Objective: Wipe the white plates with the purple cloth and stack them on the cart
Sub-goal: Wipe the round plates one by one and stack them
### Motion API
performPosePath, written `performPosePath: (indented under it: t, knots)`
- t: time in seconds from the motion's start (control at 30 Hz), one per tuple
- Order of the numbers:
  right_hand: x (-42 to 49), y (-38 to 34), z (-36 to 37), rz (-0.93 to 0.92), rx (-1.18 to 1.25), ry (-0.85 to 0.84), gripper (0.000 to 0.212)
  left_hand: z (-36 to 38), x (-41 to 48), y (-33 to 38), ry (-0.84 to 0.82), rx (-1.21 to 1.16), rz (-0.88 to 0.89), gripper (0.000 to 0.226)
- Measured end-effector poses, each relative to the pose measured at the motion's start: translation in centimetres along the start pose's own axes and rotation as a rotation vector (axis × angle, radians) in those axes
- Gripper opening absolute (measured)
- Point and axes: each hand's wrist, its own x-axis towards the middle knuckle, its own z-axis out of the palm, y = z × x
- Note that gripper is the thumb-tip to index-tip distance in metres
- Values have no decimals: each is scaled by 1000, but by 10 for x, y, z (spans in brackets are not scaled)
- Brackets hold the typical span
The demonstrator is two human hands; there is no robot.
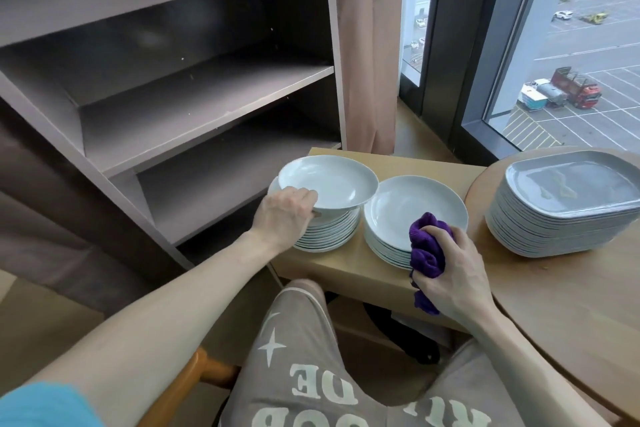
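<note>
Your left hand hides some of the white plate | your right hand hides some purple cloth | grey trays cut off right

I see the left hand gripping the near rim of a round white ceramic plate, which is tilted just above the left stack of white plates on a light wooden surface. The right hand holds a bunched purple cloth over the near edge of the right stack of white plates. At the far right, a stack of grey rounded-rectangular plates stands on a round wooden table.
</note>
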Motion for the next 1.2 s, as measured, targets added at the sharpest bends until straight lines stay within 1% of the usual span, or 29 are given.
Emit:
performPosePath:
  t: [0.07, 0.2, 0.3, 0.37, 0.43, 0.5, 0.53, 0.63, 0.73, 0.9, 1.07, 1.2]
  knots:
    - [-1, 0, 1, 2, -2, -8, 66, 8, -7, 6, -23, -7, -28, 38]
    - [-2, 0, 2, 4, -2, -27, 67, 19, -18, 14, -43, 18, -22, 40]
    - [-1, 0, 2, 11, -8, -24, 68, 23, -18, 15, -48, 47, -29, 33]
    - [-1, 1, 3, 17, -4, -17, 68, 26, -18, 17, -132, 65, -61, 27]
    - [0, 2, 4, 23, -2, -12, 67, 31, -20, 19, -256, 62, -113, 41]
    - [0, 3, 5, 24, -4, -12, 67, 34, -18, 20, -332, 34, -149, 57]
    - [0, 3, 5, 23, -6, -13, 67, 35, -17, 20, -368, 37, -154, 61]
    - [0, 4, 5, 27, -14, -18, 67, 39, -12, 18, -473, 80, -150, 67]
    - [0, 3, 4, 32, -14, -26, 67, 41, -7, 17, -527, 112, -168, 70]
    - [1, 2, 3, 45, -17, -41, 66, 41, 0, 19, -597, 145, -204, 73]
    - [2, 2, 4, 47, -25, -46, 66, 35, 15, 30, -648, 178, -241, 62]
    - [3, 2, 4, 49, -29, -44, 66, 30, 34, 44, -675, 180, -265, 59]
